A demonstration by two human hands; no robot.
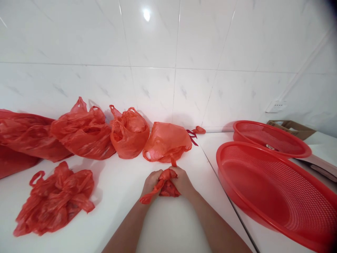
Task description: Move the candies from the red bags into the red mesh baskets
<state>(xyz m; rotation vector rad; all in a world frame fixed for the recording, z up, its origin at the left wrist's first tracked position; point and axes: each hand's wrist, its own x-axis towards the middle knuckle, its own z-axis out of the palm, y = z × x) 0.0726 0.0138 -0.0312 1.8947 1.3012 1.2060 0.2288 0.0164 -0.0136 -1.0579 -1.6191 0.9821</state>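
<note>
White tabletop [173, 230] spreads nearest, with a perforated red plastic basket [255, 189] at right; centrally, left hand [152, 182] and right hand [183, 181] grip a small red plastic bag [170, 189], fingers closed, seemingly working a knot; steady opposing pulls seem needed next.

The bag [167, 183] is red — the wall tiles [152, 42] white, veined grey.
</note>
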